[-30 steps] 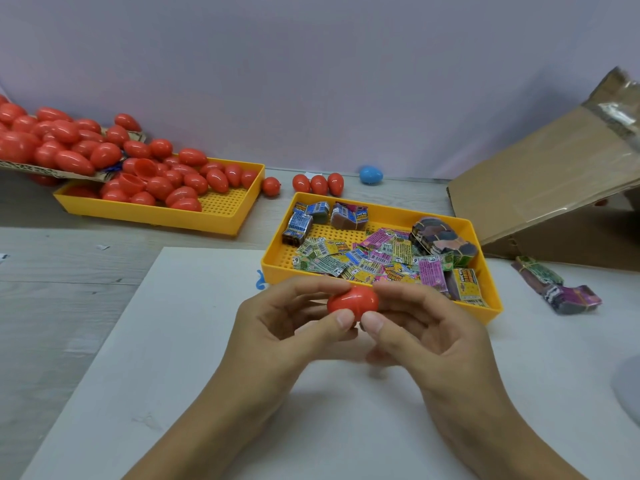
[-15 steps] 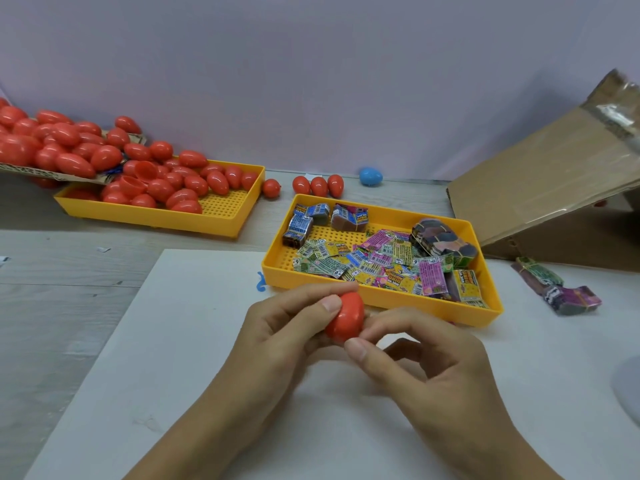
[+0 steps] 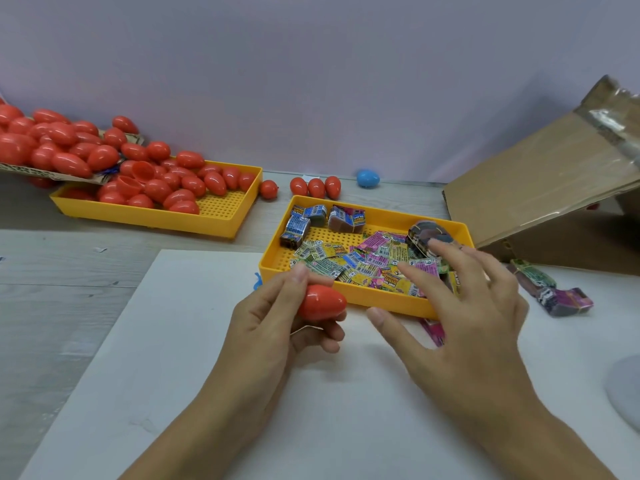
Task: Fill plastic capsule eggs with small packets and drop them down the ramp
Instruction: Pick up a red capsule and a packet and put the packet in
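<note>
The right hand (image 3: 460, 306) is leaving the red egg (image 3: 322, 303) it was gripping half a second ago and is now spreading its fingers, holding nothing, over the near edge of the packet tray (image 3: 346, 294). Its blur suggests it is reaching for a packet, though which 1 cannot be told. The left hand (image 3: 273, 323) is pinching the egg alone now, thumb on top and fingers curled beneath, keeping it just in front of the tray so the 2 hands are staying close together. The egg is looking closed; whether it is already filled cannot be seen. The packets (image 3: 367, 265) are lying loose in that tray, within easy reach. The cardboard ramp (image 3: 540, 188) is sloping up at the far right, near the working hand for dropping. Spare eggs are filling the other yellow tray (image 3: 156, 216) at the far left.
</note>
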The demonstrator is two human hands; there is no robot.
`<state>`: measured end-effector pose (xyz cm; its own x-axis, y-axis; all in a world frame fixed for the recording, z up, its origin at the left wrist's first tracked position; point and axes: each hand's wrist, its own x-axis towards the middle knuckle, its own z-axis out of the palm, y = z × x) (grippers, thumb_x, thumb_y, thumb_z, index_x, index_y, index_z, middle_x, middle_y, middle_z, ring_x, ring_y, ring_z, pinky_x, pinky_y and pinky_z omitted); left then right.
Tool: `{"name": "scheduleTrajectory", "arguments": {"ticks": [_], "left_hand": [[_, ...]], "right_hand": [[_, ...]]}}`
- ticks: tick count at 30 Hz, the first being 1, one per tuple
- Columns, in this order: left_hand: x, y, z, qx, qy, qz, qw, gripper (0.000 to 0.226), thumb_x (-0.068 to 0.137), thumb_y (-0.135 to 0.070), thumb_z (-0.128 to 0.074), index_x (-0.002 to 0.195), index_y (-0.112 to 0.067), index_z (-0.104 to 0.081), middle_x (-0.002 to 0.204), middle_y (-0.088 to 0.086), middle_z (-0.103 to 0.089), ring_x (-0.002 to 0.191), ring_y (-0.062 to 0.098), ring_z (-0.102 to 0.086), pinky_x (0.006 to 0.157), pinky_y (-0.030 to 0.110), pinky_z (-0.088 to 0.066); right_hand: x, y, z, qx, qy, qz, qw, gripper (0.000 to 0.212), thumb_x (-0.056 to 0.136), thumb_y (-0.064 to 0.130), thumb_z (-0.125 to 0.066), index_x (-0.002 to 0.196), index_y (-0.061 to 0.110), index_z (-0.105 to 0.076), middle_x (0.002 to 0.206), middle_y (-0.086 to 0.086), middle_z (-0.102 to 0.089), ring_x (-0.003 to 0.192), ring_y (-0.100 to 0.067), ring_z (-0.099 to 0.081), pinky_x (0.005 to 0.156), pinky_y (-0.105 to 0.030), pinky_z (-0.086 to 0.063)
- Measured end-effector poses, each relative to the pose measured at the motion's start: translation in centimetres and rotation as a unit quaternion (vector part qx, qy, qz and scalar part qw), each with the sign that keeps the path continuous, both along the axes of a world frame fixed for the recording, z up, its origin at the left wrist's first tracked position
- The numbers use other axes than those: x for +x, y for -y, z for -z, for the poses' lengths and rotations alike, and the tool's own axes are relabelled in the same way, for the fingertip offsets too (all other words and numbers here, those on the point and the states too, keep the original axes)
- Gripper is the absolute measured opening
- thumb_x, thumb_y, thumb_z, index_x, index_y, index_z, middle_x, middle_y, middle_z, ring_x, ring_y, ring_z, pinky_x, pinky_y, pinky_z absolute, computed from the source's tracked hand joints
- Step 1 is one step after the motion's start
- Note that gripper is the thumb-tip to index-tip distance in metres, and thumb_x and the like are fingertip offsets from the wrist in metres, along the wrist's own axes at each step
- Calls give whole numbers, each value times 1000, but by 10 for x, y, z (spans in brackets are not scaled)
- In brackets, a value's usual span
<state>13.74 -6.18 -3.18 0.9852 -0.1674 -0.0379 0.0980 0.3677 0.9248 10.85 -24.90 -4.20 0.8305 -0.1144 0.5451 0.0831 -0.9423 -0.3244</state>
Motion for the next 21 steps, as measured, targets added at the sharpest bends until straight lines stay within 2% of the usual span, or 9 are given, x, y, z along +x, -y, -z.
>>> {"name": "scheduleTrajectory", "arguments": {"ticks": [2,4,7,11,14,17,21], "left_hand": [[-1,1,-1,11,-13,-5,1000,44,74,-58,-59,76,-18,-76,66,14,-66,53,20,-60,46,23,-49],[-2,3,-1,35,-25,-18,999,50,68,-67,-56,67,-21,-73,59,7,-62,47,14,-56,42,20,-44],[-2,6,-1,54,-41,-32,997,54,60,-74,-53,60,-23,-70,57,-3,-61,49,7,-56,47,19,-47],[-1,6,-2,31,-37,-30,998,50,63,-71,-56,62,-22,-69,63,-1,-60,50,9,-54,46,20,-46],[-1,4,-1,28,-15,-23,999,47,69,-65,-58,65,-19,-69,68,5,-61,51,14,-53,45,24,-45],[-1,4,0,32,4,-17,999,47,73,-61,-59,65,-15,-70,76,11,-66,51,17,-56,43,26,-43],[1,4,1,30,1,-11,999,49,73,-60,-60,64,-13,-68,77,12,-68,50,18,-56,42,27,-44]], "right_hand": [[4,0,3,-28,-65,18,997,64,79,75,-45,122,34,-68,156,2,-38,147,-25,-17,111,-43,-13],[6,2,5,-28,-91,19,995,57,80,73,-47,118,37,-70,158,3,-35,149,-24,-11,113,-44,-9],[8,4,5,9,-80,16,997,48,79,66,-53,111,36,-73,156,4,-39,148,-22,-12,113,-45,-11],[10,12,1,17,-5,58,998,61,78,71,-52,118,29,-71,149,-2,-46,143,-27,-26,108,-45,-19],[12,21,-2,39,51,120,991,46,83,64,-55,96,24,-76,136,-3,-56,134,-30,-34,103,-47,-24],[15,25,1,66,54,150,985,27,83,51,-73,79,24,-71,125,-1,-59,127,-29,-36,99,-47,-26],[19,25,-1,133,23,155,979,27,71,54,-77,69,31,-64,118,4,-59,122,-20,-33,95,-41,-24]]}}
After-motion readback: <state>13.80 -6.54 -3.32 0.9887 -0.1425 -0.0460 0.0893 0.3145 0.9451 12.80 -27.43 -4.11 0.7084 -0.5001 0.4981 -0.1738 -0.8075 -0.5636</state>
